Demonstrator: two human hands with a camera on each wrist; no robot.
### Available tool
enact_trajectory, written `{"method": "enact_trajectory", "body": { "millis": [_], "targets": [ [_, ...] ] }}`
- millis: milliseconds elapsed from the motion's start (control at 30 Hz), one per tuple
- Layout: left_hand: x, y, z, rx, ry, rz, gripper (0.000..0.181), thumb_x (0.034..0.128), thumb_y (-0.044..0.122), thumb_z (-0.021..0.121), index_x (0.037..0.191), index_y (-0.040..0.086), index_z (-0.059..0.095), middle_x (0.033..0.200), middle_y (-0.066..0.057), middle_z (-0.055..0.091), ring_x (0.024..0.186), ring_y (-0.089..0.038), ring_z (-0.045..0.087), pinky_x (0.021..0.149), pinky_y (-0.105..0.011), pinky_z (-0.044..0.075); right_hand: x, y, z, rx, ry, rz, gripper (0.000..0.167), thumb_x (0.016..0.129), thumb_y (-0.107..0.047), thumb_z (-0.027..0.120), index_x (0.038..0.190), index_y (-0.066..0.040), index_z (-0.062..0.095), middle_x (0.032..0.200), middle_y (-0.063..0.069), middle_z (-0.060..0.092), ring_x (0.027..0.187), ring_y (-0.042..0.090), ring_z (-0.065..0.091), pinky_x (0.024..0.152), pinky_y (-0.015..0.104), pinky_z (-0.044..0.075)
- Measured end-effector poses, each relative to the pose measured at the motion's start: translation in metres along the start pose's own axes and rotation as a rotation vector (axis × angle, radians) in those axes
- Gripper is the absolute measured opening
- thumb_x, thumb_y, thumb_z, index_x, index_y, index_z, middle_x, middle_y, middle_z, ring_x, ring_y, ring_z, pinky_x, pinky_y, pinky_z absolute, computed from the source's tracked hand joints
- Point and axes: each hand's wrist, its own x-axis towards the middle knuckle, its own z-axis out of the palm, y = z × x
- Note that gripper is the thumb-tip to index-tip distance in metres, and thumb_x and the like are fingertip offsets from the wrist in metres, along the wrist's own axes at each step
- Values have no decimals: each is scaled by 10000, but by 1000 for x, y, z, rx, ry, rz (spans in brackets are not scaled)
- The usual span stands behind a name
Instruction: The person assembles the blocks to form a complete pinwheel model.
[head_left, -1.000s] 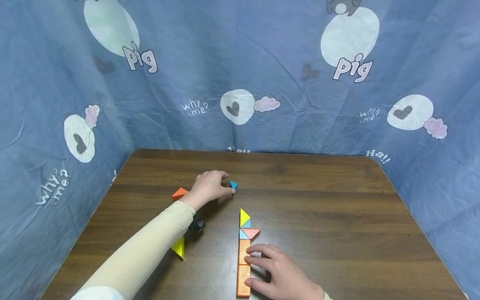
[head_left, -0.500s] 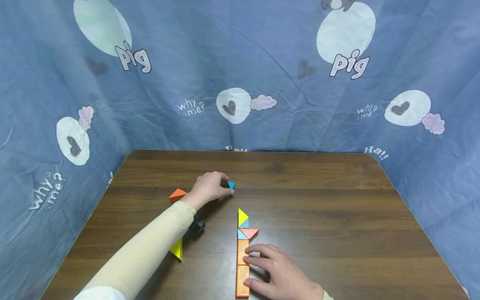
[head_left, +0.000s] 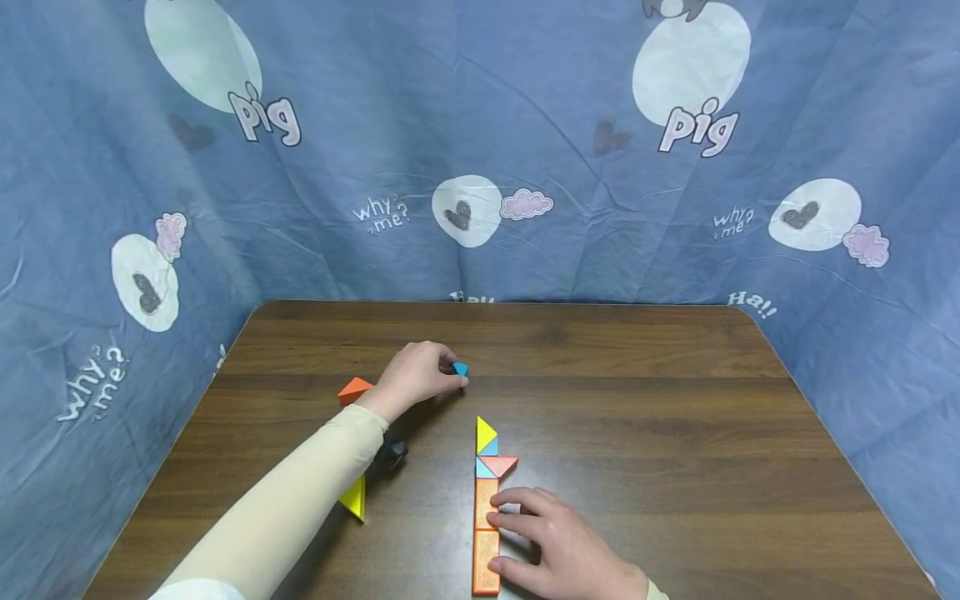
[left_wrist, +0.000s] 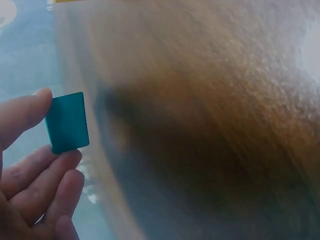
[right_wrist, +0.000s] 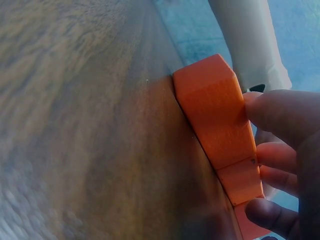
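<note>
Between thumb and fingers my left hand (head_left: 416, 373) pinches a small blue triangular block (head_left: 461, 369); the left wrist view shows a rectangular face of that blue block (left_wrist: 68, 123). My right hand (head_left: 558, 542) rests its fingertips along the right side of two orange rectangular blocks (head_left: 486, 562) laid end to end. Beyond them, in the same row, lie two light blue triangles (head_left: 483, 471), a pink triangle (head_left: 499, 466) jutting right, and a yellow triangle (head_left: 485, 433) at the far end. The right wrist view shows fingertips against the orange blocks (right_wrist: 215, 110).
Left of the row, an orange triangular block (head_left: 354, 390) lies partly behind the left wrist. A yellow block (head_left: 356, 502) is partly covered by the left forearm. The brown wooden table (head_left: 675, 400) meets a blue printed cloth (head_left: 585, 250) at its back edge.
The blue block has turned slightly in my left fingers and shows less of itself. The head view shifted a little. My right hand has stayed on the orange blocks.
</note>
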Motion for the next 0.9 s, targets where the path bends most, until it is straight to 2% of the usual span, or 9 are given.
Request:
{"method": "enact_trajectory", "body": {
  "millis": [100,200,333,500,667,767,900],
  "targets": [
    [-7,3,-4,5,26,0,435,813,440,791,1122,139,735,1057,23,703,941,-180,642,815,-390,513,0,0,0,6,-7,9,359,900,-448,697,1151,-192,720,1271,-89,568,1121,84,562,943,252,433],
    [-20,5,-8,9,51,-4,452,816,463,780,1132,145,730,1079,11,699,971,-205,640,820,-408,509,0,0,0,14,-20,21,364,903,-455,694,1160,-197,719,1271,-96,566,1126,78,555,932,268,450],
    [-44,9,-9,-1,86,-19,476,812,484,774,1149,152,731,1067,23,705,928,-197,642,772,-403,510,0,0,0,13,-26,26,366,906,-455,691,1167,-200,718,1274,-99,565,1132,76,553,933,282,456],
    [-74,14,-6,-1,155,-19,448,796,484,791,1117,176,736,935,78,694,785,-133,598,681,-345,488,0,-1,0,4,-13,19,367,901,-456,696,1163,-199,719,1269,-93,568,1130,78,555,933,275,453],
    [-94,21,2,3,184,-11,428,796,466,803,1101,173,734,876,65,678,719,-105,557,624,-326,467,-1,0,1,-1,3,10,371,899,-465,695,1156,-199,723,1271,-88,570,1132,76,558,926,269,457],
    [-101,25,9,25,195,2,416,795,466,805,1080,170,742,930,58,705,778,-131,611,656,-345,490,-1,0,1,-4,4,10,372,898,-472,693,1155,-204,725,1273,-97,567,1134,69,554,925,264,456],
    [-107,26,21,62,227,35,390,787,452,812,1031,154,751,923,58,719,831,-187,655,713,-377,505,-1,1,1,-12,8,-2,379,895,-474,697,1157,-201,724,1274,-93,567,1139,69,551,930,268,456]
  ]
}}
